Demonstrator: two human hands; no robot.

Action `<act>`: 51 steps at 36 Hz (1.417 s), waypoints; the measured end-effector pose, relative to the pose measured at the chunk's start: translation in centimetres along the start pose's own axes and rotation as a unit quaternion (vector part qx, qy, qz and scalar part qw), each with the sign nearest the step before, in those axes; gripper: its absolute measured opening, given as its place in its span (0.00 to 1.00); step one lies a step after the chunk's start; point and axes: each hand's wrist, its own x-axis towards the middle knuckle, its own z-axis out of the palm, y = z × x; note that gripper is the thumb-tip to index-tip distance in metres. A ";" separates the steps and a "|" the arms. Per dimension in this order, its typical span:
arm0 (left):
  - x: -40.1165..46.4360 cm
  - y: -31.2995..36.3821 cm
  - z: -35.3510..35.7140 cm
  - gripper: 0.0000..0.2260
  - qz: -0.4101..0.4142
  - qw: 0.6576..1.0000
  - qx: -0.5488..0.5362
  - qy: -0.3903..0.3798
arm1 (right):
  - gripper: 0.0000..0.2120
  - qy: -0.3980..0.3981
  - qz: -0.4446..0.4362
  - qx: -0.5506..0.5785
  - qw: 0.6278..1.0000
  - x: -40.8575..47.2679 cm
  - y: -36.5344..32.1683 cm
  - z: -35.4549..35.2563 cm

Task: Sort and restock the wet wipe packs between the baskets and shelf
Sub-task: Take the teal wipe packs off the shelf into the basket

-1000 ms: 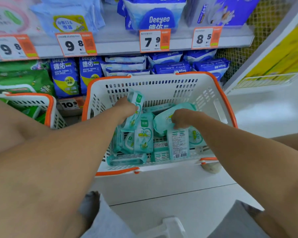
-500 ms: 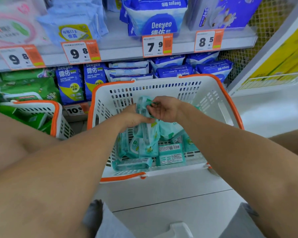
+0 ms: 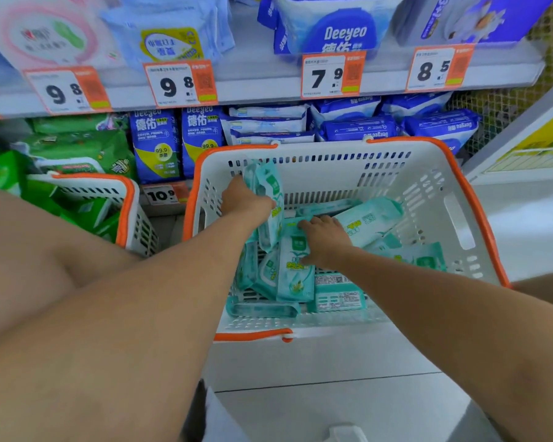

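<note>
Teal wet wipe packs (image 3: 332, 291) lie in a loose heap on the floor of the white basket (image 3: 428, 199) with the orange rim, which is the landmark for what follows; inside this basket, near its left wall, the left hand (image 3: 246, 202) grips a small bundle of teal packs (image 3: 268, 199) and holds it upright above the heap, the fingers curled round its edge; just to the right of it, at the middle of the basket, the right hand (image 3: 324, 240) lies on one flat pack (image 3: 292, 266), thumb at the near side and fingers bent over the far edge, so it seems to pinch this pack for lifting. I judge the packs light and soft, with smooth film that may slip; several together can slide apart, so it is better to take each one across its short width, near the middle, and to press the bundle firmly. Behind the basket the shelf (image 3: 268, 90) carries blue packs (image 3: 358, 129) under price tags (image 3: 329, 76); to the left of the basket stands a second basket (image 3: 128, 199) with green packs (image 3: 77, 212).
</note>
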 end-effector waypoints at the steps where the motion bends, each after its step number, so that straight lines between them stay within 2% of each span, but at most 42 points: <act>1: 0.1 -0.2 0.0 0.24 -0.001 1.000 0.005 0.003 | 0.31 0.005 -0.007 0.002 1.000 0.0 -0.1 0.0; 4: 0.0 -0.4 -0.2 0.23 -0.011 1.000 0.012 0.005 | 0.12 0.012 -0.021 0.005 1.000 0.2 -0.3 0.0; 7: -0.1 0.0 -0.3 0.24 -0.009 1.000 0.014 -0.001 | 0.06 0.001 -0.030 0.026 0.999 0.3 -0.3 0.2; 9: -0.3 0.4 -0.5 0.24 -0.006 1.000 0.011 -0.007 | 0.01 -0.048 -0.039 0.109 0.992 0.4 0.0 -0.7; 12: -0.6 1.2 -1.0 0.25 -0.006 1.000 -0.009 -0.016 | 0.05 -0.116 -0.055 0.240 0.962 -0.2 0.8 -4.8; 14: -1.2 1.9 -1.7 0.28 -0.007 0.999 -0.040 -0.025 | 0.05 -0.115 -0.058 0.278 0.952 -1.2 1.9 -8.5; 18: -3.5 4.9 -4.0 0.30 -0.016 0.987 -0.112 -0.111 | 0.04 -0.025 -0.045 0.434 0.899 -4.7 4.2 -17.0; 20: -4.0 7.1 -4.9 0.37 0.011 0.972 -0.163 -0.170 | 0.04 0.029 -0.051 0.478 0.876 -6.6 4.6 -21.3; 21: -4.8 8.7 -5.5 0.36 0.034 0.960 -0.194 -0.200 | 0.05 0.058 -0.057 0.490 0.868 -7.6 4.7 -23.5; 24: -8.3 14.3 -7.9 0.23 0.136 0.917 -0.260 -0.271 | 0.07 0.165 -0.073 0.507 0.843 -10.2 4.2 -29.4; 26: -10.3 17.6 -9.6 0.21 0.174 0.899 -0.294 -0.273 | 0.07 0.239 -0.072 0.547 0.799 -11.6 3.7 -32.6; 30: -13.0 22.8 -12.5 0.16 0.205 0.895 -0.335 -0.210 | 0.10 0.364 -0.079 0.628 0.684 -13.3 2.5 -36.4; 33: -14.5 25.3 -13.4 0.12 0.227 0.885 -0.353 -0.203 | 0.09 0.385 -0.067 0.668 0.633 -13.9 1.6 -37.6; 36: -14.5 26.1 -13.0 0.13 0.249 0.881 -0.358 -0.186 | 0.11 0.347 -0.071 0.721 0.596 -13.7 1.6 -37.8; 38: -13.9 26.1 -12.3 0.11 0.255 0.881 -0.355 -0.181 | 0.12 0.328 -0.061 0.728 0.599 -13.2 1.8 -37.5; 40: -13.4 26.3 -11.5 0.10 0.252 0.885 -0.339 -0.197 | 0.11 0.345 -0.039 0.707 0.616 -12.5 2.0 -37.2; 42: -13.1 26.7 -10.9 0.15 0.240 0.887 -0.330 -0.215 | 0.08 0.376 -0.020 0.676 0.634 -12.2 1.8 -37.3; 46: -13.0 27.1 -10.4 0.31 0.264 0.873 -0.312 -0.268 | 0.08 0.411 0.008 0.666 0.622 -12.0 1.6 -37.9; 49: -12.8 26.8 -9.8 0.32 0.276 0.865 -0.294 -0.298 | 0.11 0.476 0.046 0.610 0.632 -11.5 1.6 -37.2; 51: -12.6 26.8 -9.6 0.33 0.267 0.864 -0.308 -0.296 | 0.12 0.477 0.047 0.634 0.607 -11.4 1.4 -37.2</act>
